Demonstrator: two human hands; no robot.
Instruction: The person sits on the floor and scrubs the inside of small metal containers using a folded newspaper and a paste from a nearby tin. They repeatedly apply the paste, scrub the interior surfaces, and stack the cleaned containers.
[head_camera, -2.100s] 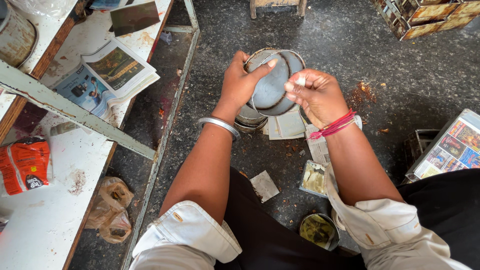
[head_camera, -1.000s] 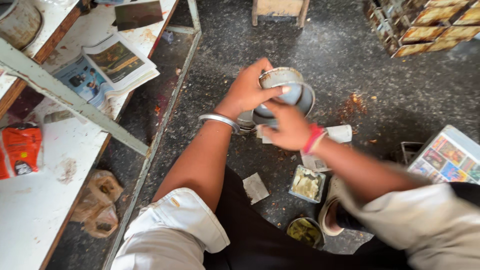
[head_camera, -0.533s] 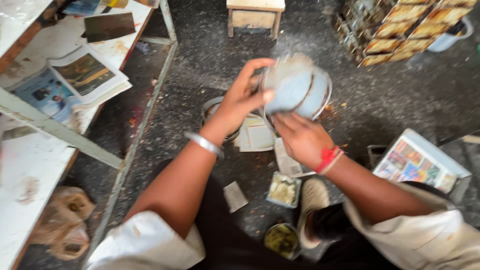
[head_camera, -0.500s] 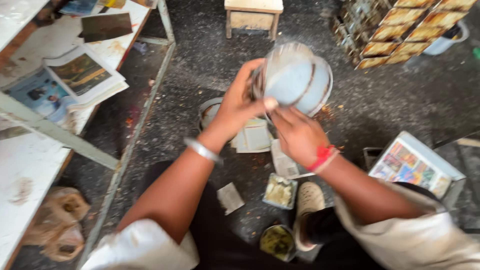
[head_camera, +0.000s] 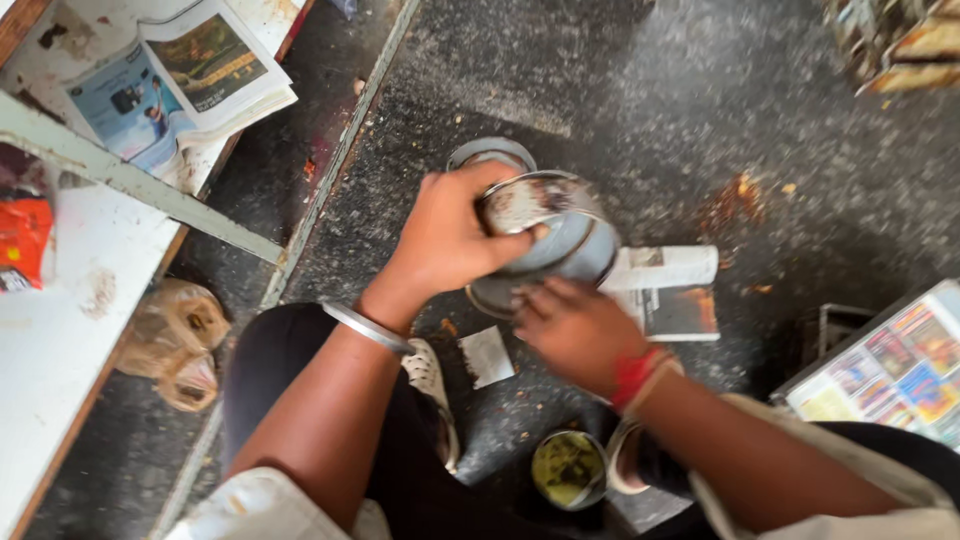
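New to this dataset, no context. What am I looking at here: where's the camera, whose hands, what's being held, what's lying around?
There is no machine: a person works with two bare hands, and the single camera sits on their head, looking down over their arms to the dark speckled floor.

The left hand, with a metal bangle on its wrist, grips the rim of a round metal container. The right hand, with a red thread band on its wrist, touches the container from below. The picture is motion-blurred, so finer detail is unclear.

On the floor lie a folded newspaper, a scrap of paper and a small tin of greenish stuff. At left, a white shelf holds an open magazine and an orange packet.
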